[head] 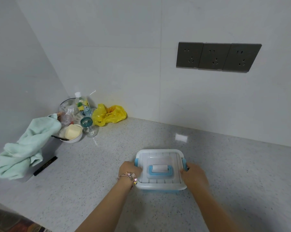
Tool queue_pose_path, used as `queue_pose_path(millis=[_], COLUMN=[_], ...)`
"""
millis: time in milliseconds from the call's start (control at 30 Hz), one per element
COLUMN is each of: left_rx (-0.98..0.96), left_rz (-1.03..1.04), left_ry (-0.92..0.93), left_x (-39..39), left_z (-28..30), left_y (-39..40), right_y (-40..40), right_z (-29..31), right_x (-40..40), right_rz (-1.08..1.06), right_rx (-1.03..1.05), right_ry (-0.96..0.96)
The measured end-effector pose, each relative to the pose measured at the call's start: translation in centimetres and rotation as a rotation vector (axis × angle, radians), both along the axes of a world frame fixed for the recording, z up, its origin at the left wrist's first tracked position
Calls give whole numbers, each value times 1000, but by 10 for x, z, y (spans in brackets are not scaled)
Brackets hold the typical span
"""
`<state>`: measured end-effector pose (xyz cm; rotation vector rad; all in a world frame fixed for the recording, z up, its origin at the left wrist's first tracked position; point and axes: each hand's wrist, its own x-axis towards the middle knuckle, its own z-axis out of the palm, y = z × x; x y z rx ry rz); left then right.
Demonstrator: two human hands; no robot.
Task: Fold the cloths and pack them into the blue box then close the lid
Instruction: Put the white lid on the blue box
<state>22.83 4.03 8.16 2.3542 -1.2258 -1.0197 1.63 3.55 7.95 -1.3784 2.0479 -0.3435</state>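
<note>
The blue box (159,190) stands on the grey counter (94,173) in front of me, with its white lid (159,156) lying flat on top and a blue handle (159,169) folded down in the middle. My left hand (130,169) grips the lid's left side at the blue latch (136,162). My right hand (194,174) grips the right side at the other blue latch (184,164). The inside of the box is hidden. A mint-green cloth (26,148) lies crumpled over a dark object at the far left.
In the back left corner stand a plastic bottle (82,104), a glass jar with a teal cap (88,127), a white bowl (72,133), a clear bag and a yellow plastic bag (108,115). Three grey wall sockets (216,56) sit on the tiled wall.
</note>
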Motion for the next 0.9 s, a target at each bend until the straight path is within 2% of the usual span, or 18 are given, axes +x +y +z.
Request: queue_pose_path(millis=[100, 267, 467, 667, 900], left_rx=[-19, -17, -26, -26, 20], left_rz=[-7, -128, -168, -103, -160], left_ry=[16, 69, 245, 426, 455], left_x=[-8, -48, -118, -158, -168], left_z=[3, 16, 23, 23, 25], left_y=[-10, -51, -111, -152, -168], right_y=[-4, -23, -67, -106, -131], right_z=[-3, 1, 12, 8, 0], right_x=[-7, -49, -115, -153, -161], right_rz=[-38, -227, -288, -323, -316], right_rx=[-4, -108, -87, -50, -12], right_ry=[-175, -309, -366, -512, -475])
